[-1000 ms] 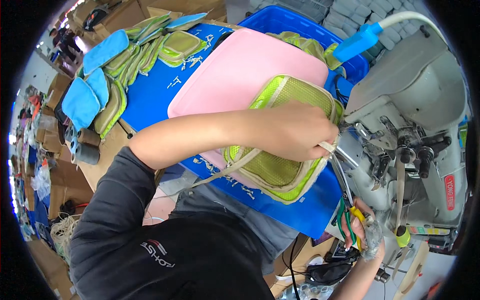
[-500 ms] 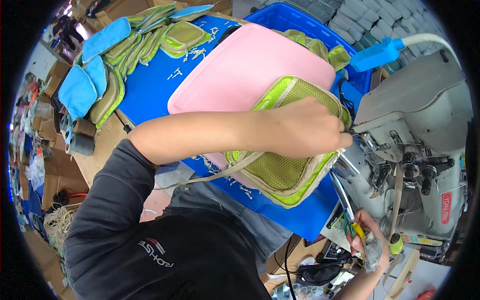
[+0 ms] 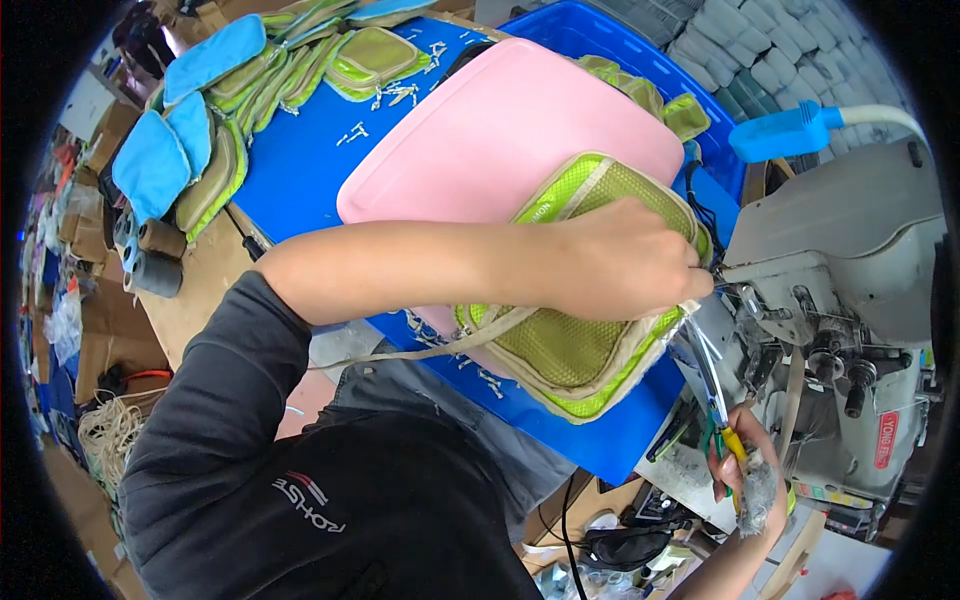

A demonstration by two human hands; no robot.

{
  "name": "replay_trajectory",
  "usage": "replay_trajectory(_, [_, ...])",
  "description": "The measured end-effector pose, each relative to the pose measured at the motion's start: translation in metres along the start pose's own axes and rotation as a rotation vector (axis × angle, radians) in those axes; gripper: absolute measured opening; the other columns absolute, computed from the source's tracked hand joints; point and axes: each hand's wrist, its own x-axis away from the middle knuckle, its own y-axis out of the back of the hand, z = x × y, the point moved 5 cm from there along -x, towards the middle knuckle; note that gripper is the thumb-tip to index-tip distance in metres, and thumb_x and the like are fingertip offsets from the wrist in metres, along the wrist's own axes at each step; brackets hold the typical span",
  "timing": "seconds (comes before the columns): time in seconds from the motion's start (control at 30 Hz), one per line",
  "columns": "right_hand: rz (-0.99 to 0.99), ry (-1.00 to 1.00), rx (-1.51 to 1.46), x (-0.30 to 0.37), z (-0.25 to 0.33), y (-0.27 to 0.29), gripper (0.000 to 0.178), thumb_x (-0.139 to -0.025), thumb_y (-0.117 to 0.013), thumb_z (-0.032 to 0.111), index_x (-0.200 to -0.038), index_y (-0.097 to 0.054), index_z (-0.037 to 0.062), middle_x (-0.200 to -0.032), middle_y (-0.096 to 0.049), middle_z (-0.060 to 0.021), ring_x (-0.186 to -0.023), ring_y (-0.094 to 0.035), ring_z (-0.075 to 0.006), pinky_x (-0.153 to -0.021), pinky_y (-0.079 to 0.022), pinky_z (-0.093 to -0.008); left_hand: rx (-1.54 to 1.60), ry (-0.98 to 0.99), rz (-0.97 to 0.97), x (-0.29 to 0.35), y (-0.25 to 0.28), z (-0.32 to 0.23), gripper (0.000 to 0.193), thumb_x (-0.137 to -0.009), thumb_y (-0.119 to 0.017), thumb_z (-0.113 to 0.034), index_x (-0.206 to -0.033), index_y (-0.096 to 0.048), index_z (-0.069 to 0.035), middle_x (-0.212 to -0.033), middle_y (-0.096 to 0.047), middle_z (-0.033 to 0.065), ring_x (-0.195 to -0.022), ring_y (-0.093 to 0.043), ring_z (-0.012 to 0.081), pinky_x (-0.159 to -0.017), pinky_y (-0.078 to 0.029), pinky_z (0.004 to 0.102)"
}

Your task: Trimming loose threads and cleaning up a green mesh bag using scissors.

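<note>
One red label [image 3: 886,440] marks the sewing machine [image 3: 835,205]; left of it, the left hand [image 3: 635,255] arches over a lettered green pouch [image 3: 565,345], fingers [image 3: 697,286] closed on its edge; the right hand [image 3: 752,432] grips scissors [image 3: 735,445].

Side access: a strip of blue table [image 3: 300,185] between the piled pouches [image 3: 215,70] and the pink panel [image 3: 490,150] gives me passage; low thread scraps [image 3: 355,132] lie in it. Front access: I can pass over the table's near right corner. Obstructions: my left hand [image 3: 640,255] and forearm cross above the green mesh pouch [image 3: 565,350]; the sewing machine [image 3: 820,260] blocks the right; the scissors [image 3: 714,388] in my right hand [image 3: 745,450] occupy the space between pouch and machine.
</note>
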Motion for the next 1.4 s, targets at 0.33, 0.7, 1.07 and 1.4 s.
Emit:
replay_trajectory(0.33, [-0.01,-0.036,0.05,0.0,0.01,-0.001,0.078,-0.064,-0.082,0.061,-0.107,-0.053,0.0023,-0.077,-0.049,-0.0018,-0.053,-0.045,-0.0076,-0.043,-0.033,-0.0212,0.041,0.017,-0.013,0.0,-0.001,0.002,0.027,-0.077,-0.069,-0.02,-0.1,-0.058,-0.009,-0.08,-0.06,0.0077,-0.072,-0.065,0.03,-0.058,-0.051,0.0425])
replay_trajectory(0.7, [0.035,-0.018,0.1,-0.014,0.023,-0.007,0.063,-0.064,-0.086,0.05,-0.088,-0.048,0.0051,-0.07,-0.046,0.0029,-0.063,-0.042,-0.0067,-0.053,-0.033,-0.0225,0.146,-0.103,-0.08,0.001,0.003,-0.001,0.025,-0.075,-0.07,-0.016,-0.099,-0.062,-0.013,-0.081,-0.059,0.0056,-0.07,-0.064,0.0278,-0.057,-0.051,0.0417])
replay_trajectory(1.07, [0.05,-0.006,0.102,-0.021,0.032,-0.013,0.054,-0.067,-0.085,0.04,-0.087,-0.048,0.0055,-0.07,-0.046,0.0035,-0.063,-0.041,-0.0066,-0.054,-0.031,-0.0223,0.293,-0.108,-0.105,-0.001,0.001,0.007,0.021,-0.075,-0.069,-0.013,-0.096,-0.067,-0.014,-0.08,-0.061,0.0048,-0.073,-0.063,0.0283,-0.06,-0.05,0.0395])
replay_trajectory(1.4, [0.067,0.04,0.166,-0.033,0.017,-0.01,0.037,-0.072,-0.076,0.012,-0.081,-0.04,0.0101,-0.063,-0.044,0.0034,-0.046,-0.04,-0.0029,-0.036,-0.03,-0.0195,0.292,0.038,-0.073,-0.002,0.002,0.009,0.018,-0.077,-0.068,-0.014,-0.093,-0.067,-0.008,-0.082,-0.065,0.0094,-0.077,-0.065,0.0295,-0.065,-0.051,0.0415])
